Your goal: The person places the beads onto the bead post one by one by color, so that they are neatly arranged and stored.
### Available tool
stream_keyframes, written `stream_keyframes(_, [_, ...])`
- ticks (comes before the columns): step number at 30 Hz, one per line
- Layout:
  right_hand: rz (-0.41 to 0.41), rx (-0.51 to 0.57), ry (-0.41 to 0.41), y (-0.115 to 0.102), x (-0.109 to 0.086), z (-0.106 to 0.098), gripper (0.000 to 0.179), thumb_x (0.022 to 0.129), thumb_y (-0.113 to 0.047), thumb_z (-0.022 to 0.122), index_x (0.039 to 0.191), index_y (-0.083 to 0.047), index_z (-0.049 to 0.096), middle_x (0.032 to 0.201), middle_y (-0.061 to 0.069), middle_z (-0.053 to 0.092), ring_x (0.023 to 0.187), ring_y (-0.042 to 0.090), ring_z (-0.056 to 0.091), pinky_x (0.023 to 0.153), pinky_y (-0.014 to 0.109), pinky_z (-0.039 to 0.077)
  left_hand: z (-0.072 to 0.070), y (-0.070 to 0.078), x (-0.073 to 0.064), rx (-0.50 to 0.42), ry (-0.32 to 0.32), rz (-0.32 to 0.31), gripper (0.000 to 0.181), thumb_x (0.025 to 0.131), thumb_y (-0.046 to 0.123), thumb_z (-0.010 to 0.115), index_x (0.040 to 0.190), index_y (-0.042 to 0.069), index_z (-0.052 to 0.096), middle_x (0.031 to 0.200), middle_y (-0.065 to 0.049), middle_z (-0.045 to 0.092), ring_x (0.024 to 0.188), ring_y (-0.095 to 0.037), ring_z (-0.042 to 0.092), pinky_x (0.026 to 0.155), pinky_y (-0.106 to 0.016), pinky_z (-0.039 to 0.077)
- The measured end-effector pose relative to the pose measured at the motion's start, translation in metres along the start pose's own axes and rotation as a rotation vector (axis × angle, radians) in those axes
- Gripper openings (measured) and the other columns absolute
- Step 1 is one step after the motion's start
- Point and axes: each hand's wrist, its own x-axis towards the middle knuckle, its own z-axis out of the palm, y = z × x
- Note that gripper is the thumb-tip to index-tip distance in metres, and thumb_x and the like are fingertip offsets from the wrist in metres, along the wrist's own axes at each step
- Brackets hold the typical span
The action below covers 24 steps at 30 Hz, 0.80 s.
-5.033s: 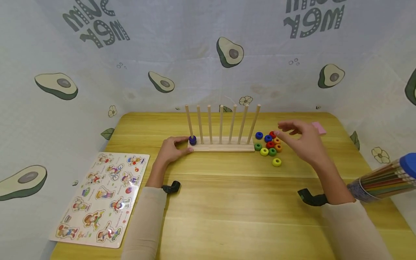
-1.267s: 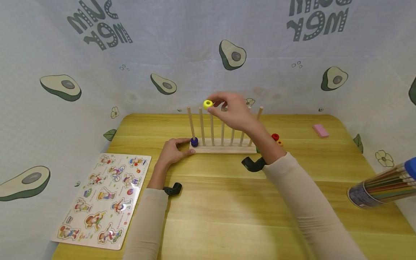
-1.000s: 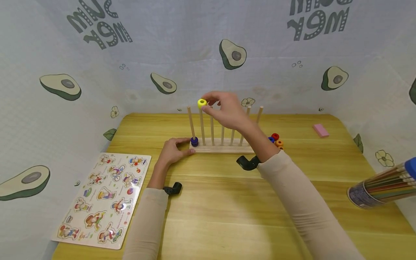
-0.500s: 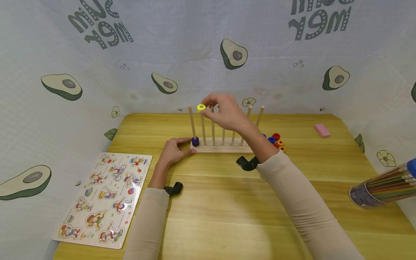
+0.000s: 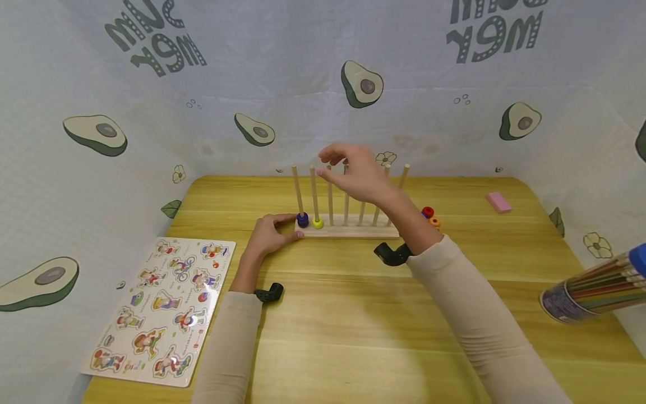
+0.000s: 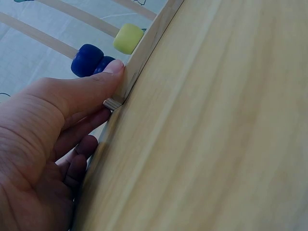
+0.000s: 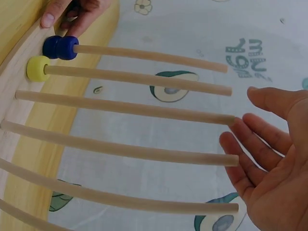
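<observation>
A wooden peg stand (image 5: 353, 232) with a row of upright pegs stands on the table. My left hand (image 5: 270, 233) grips the left end of its base, thumb on the front edge and fingers behind, as the left wrist view shows. Two dark blue beads (image 7: 60, 47) are stacked on the leftmost peg. Beside them a yellow bead (image 5: 317, 223) sits at the foot of the second peg. My right hand (image 5: 355, 174) is raised at the peg tops, fingers apart and holding nothing. In the right wrist view its fingertips are close to the peg ends.
Loose beads (image 5: 428, 212), red, orange and blue, lie right of the stand, partly hidden by the right forearm. A pink block (image 5: 498, 202) lies at the back right. A picture puzzle board (image 5: 161, 308) is at left, a tub of coloured sticks (image 5: 565, 303) at right.
My right hand brought the yellow bead from the right side to the second peg and let go. The bead has dropped down the peg. My left hand stays on the stand.
</observation>
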Motion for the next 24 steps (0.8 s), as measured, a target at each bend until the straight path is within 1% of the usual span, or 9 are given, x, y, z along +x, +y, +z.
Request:
stream_keyframes(7, [-0.005, -0.015, 0.062, 0.004, -0.018, -0.019, 0.036, 0.098, -0.026, 0.072, 0.129, -0.008, 0.069, 0.127, 0.009, 0.071, 0.114, 0.027, 0.063, 0.103, 0.044, 0.048, 0.0, 0.001, -0.001, -0.006, -0.007, -0.007, 0.056, 0.084, 0.042, 0.086, 0.136, 0.025, 0.07, 0.143, -0.004, 0.065, 0.143, -0.029, 0.051, 0.12, -0.05, 0.039])
stream_keyframes(15, [-0.015, 0.001, 0.163, 0.021, -0.045, -0.044, 0.038, 0.096, -0.024, 0.075, 0.129, -0.006, 0.07, 0.124, 0.012, 0.072, 0.112, 0.027, 0.062, 0.099, 0.048, 0.048, 0.001, -0.003, 0.0, -0.011, -0.005, -0.009, 0.056, 0.084, 0.041, 0.086, 0.136, 0.025, 0.07, 0.142, -0.004, 0.065, 0.142, -0.029, 0.052, 0.12, -0.049, 0.039])
stream_keyframes(18, [0.004, 0.01, 0.202, 0.028, -0.058, -0.055, 0.035, 0.096, -0.022, 0.075, 0.127, -0.006, 0.07, 0.121, 0.013, 0.073, 0.11, 0.025, 0.061, 0.097, 0.043, 0.046, 0.001, -0.004, 0.001, -0.012, -0.003, -0.005, 0.056, 0.084, 0.041, 0.086, 0.135, 0.025, 0.071, 0.142, -0.004, 0.066, 0.142, -0.028, 0.052, 0.12, -0.049, 0.039])
stream_keyframes(20, [0.027, 0.011, 0.222, 0.033, -0.068, -0.062, 0.034, 0.097, -0.022, 0.073, 0.127, -0.006, 0.07, 0.12, 0.013, 0.072, 0.109, 0.026, 0.061, 0.096, 0.036, 0.044, 0.001, -0.003, 0.001, -0.008, -0.002, -0.001, 0.056, 0.085, 0.042, 0.086, 0.135, 0.025, 0.071, 0.142, -0.004, 0.066, 0.142, -0.028, 0.052, 0.12, -0.049, 0.039])
stream_keyframes(24, [0.101, 0.013, 0.233, 0.047, -0.09, -0.073, 0.034, 0.099, -0.025, 0.071, 0.129, -0.008, 0.069, 0.122, 0.014, 0.07, 0.11, 0.023, 0.059, 0.095, 0.025, 0.041, 0.0, -0.002, -0.001, -0.009, 0.0, -0.006, 0.056, 0.084, 0.042, 0.086, 0.135, 0.025, 0.071, 0.142, -0.005, 0.066, 0.142, -0.029, 0.051, 0.12, -0.05, 0.039])
